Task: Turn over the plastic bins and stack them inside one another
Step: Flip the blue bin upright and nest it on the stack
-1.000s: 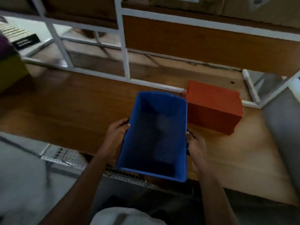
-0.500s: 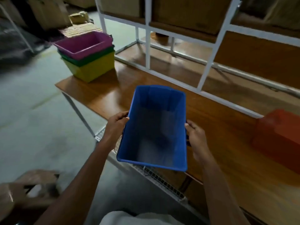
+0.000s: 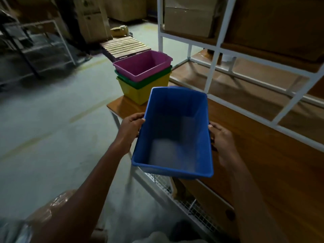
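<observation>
I hold a blue plastic bin [image 3: 175, 132] upright, its opening up, in the air over the front edge of the wooden table [image 3: 263, 163]. My left hand [image 3: 130, 126] grips its left rim and my right hand [image 3: 220, 137] grips its right rim. Beyond it, at the table's left end, stands a nested stack: a purple bin [image 3: 142, 65] inside a green bin [image 3: 143, 80] inside a yellow bin [image 3: 136, 92], all opening up. The blue bin hides the stack's lower right corner.
A white metal shelf frame [image 3: 213, 67] rises behind the table, with cardboard boxes [image 3: 189, 16] on it. A wire mesh shelf [image 3: 184, 195] sits under the table edge. A wooden pallet [image 3: 123, 47] and concrete floor [image 3: 52, 128] lie to the left.
My view has swung left: the orange bin has left the frame and the purple, green and yellow stack has come close ahead. The blue bin stays in both hands, carried toward the stack.
</observation>
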### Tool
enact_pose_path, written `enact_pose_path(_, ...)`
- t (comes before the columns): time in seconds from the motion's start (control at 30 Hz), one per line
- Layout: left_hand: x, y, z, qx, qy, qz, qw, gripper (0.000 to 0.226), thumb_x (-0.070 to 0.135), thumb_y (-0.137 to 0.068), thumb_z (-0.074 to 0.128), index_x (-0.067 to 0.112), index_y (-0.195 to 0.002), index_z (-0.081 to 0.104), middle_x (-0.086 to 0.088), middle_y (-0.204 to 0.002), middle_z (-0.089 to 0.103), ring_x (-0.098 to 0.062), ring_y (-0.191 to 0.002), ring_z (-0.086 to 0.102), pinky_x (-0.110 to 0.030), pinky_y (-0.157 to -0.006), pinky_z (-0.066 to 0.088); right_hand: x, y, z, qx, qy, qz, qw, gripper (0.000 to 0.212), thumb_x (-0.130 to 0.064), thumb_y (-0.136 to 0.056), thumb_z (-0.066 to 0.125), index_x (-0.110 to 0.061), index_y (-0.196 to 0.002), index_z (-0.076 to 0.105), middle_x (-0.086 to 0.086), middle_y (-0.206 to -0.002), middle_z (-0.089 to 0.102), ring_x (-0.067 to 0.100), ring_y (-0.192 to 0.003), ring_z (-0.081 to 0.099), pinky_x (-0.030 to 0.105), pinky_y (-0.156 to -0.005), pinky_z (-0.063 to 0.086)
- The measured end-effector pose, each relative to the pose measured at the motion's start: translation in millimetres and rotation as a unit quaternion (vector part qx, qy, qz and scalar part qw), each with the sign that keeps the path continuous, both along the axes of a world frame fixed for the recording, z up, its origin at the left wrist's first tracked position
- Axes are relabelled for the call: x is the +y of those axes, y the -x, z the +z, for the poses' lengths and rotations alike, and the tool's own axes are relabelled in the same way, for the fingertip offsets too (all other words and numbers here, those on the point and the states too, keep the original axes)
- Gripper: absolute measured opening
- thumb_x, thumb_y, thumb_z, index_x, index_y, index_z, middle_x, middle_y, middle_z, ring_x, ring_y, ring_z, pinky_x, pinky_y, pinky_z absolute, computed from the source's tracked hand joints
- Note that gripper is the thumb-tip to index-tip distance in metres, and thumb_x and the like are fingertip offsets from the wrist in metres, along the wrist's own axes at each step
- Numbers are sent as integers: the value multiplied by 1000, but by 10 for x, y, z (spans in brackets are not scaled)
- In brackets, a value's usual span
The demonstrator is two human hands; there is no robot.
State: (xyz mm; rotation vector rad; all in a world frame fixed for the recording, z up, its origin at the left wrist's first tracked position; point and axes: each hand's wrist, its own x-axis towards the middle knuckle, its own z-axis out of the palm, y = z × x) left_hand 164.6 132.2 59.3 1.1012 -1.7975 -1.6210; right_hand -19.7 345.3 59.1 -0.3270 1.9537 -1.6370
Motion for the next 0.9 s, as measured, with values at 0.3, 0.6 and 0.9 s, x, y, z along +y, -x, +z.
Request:
enact_pose_path(0.3,-1187,459,247,21,18,-13,1000,25,22,-104,53,31,-117,73,-10,-113,74,-42,-112,65,-55,-98,55,-1118,441,293,41,18,-4,999,24,-31,-109,52,-24,-125,69,4,-108,76,24,-97,72,35,-70,51)
enact_pose_path(0.6,-2295,1209,735,68,29,-92,993,27,8,-104,51,16,-119,73,-5,-101,76,-18,-86,69,-31,-75,56,-2036,930,664,69,56,-82,993,18,-32,-107,57,-25,-113,73,-1,-100,77,19,-90,72,32,-67,52)
enact_pose_path(0.9,-3353,1947,935,78,55,-160,982,29,15,-101,53,20,-120,75,-29,-121,70,-34,-94,63,-56,-87,52,-2877,1221,890,90,31,-147,985,24,-32,-106,58,-24,-123,72,1,-110,77,22,-100,72,37,-77,53)
